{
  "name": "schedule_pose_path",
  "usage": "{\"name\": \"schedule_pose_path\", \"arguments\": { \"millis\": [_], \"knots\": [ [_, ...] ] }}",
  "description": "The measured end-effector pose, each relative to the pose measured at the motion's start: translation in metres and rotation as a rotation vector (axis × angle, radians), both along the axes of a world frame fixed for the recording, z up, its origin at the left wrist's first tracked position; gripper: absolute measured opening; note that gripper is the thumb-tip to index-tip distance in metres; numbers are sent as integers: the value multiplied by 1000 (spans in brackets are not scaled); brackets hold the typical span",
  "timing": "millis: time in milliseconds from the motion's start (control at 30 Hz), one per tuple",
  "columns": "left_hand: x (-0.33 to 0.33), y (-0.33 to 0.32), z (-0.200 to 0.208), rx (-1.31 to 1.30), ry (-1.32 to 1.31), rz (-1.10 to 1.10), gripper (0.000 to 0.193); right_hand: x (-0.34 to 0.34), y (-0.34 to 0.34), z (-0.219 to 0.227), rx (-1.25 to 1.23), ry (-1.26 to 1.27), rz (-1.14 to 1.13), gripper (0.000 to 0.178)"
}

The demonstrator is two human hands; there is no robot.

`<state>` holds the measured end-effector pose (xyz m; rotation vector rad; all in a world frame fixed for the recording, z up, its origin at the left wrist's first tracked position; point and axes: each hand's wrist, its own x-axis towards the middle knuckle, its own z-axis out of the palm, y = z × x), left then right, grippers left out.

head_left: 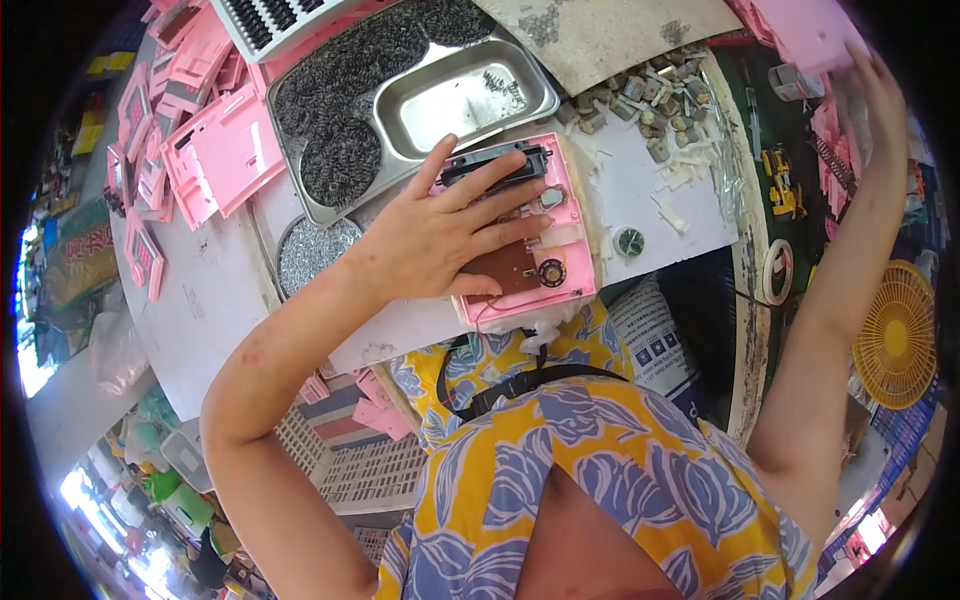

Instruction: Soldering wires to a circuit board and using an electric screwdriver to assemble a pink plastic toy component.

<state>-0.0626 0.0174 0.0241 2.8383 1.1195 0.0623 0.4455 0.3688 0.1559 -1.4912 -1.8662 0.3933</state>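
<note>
My left hand [440, 225] lies flat with spread fingers on an open pink plastic housing [579, 262] at the table's front edge. Between and beyond its fingers show a black part [520, 165], a brown circuit board [512, 270] and a small round black piece [551, 272]; thin wires trail from the near edge. Far out to the right, my right hand [872, 95] has its fingers closed at the edge of a smooth pink plastic panel [805, 32]. Its thumb and part of its grip are hard to make out.
A metal tray [545, 97] of dark springs stands behind the housing, beside a round dish [315, 255] of tiny metal parts. Pink casings [222, 155] pile up left. Small metal motors [655, 110], a green solder spool [628, 241], a tape roll [777, 272] and a yellow fan [896, 337] are right.
</note>
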Motion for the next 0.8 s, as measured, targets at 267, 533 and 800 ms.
{"name": "schedule_pose_path", "arguments": {
  "millis": [267,533,800],
  "knots": [
    [13,-23,30,-126,-495,236,82,-127,-270,-113,-564,1343,189,35],
    [64,-57,22,-620,-1566,878,89,-222,-336,-108,-837,899,386,68],
    [47,-81,-1,-468,-963,865,94,-210,-364,-124,-692,227,456,68]
  ]
}}
